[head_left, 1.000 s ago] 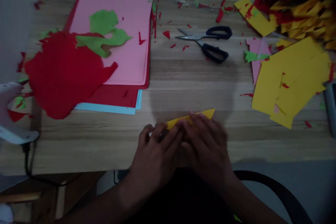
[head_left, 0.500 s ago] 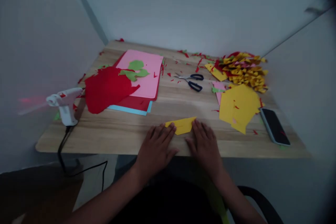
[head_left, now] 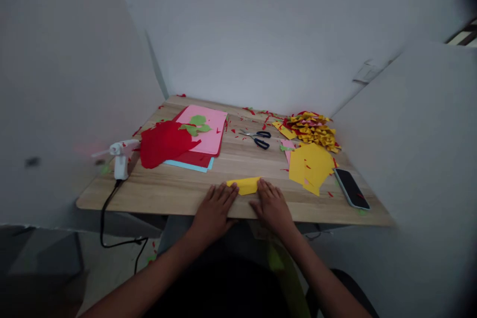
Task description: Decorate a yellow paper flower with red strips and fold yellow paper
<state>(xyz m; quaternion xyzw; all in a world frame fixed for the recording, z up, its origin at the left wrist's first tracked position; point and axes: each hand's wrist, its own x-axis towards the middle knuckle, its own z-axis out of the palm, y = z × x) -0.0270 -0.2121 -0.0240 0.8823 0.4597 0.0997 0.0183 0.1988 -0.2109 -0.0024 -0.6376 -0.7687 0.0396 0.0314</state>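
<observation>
A small folded yellow piece (head_left: 246,186) lies flat near the front edge of the wooden table. My left hand (head_left: 214,208) rests on its left end, palm down, fingertips pressing it and the thumb apart. On the right end lie the fingertips of my right hand (head_left: 274,207), its fingers stretched forward and thumb out to the side. Neither hand is closed round the piece. Larger yellow sheets (head_left: 312,164) lie to the right of my right hand. Beyond the folded piece are open scissors (head_left: 258,138) with dark handles.
Red felt-like material (head_left: 164,143), pink sheets (head_left: 208,121) and green cutouts (head_left: 197,120) lie at left, beside a corded white glue gun (head_left: 121,159). A yellow-and-red folded bundle (head_left: 313,129) sits back right, a phone (head_left: 351,189) front right. Scraps are scattered about.
The camera view has shifted, showing more wall and making the table look farther away. Both hands remain flat at the ends of the folded yellow piece.
</observation>
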